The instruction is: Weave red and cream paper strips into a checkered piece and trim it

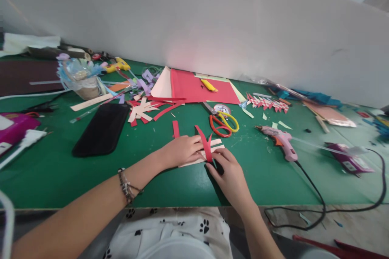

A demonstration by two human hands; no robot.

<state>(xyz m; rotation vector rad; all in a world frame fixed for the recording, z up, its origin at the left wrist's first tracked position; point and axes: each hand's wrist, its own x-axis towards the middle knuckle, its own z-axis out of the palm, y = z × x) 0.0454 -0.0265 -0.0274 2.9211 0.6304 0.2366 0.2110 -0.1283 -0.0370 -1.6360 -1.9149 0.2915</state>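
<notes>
Crossing: red strip over pale strips;
my left hand atop, fingers together; right hand curled alongside; any pinch unclear

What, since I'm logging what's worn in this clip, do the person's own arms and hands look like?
Left arm and right arm show no sleeves; the left hand and right hand are ungloved. A dark bracelet with silvery glints and a loose end circles the left wrist; none shows on the right.

The green surface supports a black phone, paper offcuts, scissors, a pink glue gun at right and pale paper strips at front centre.
</notes>
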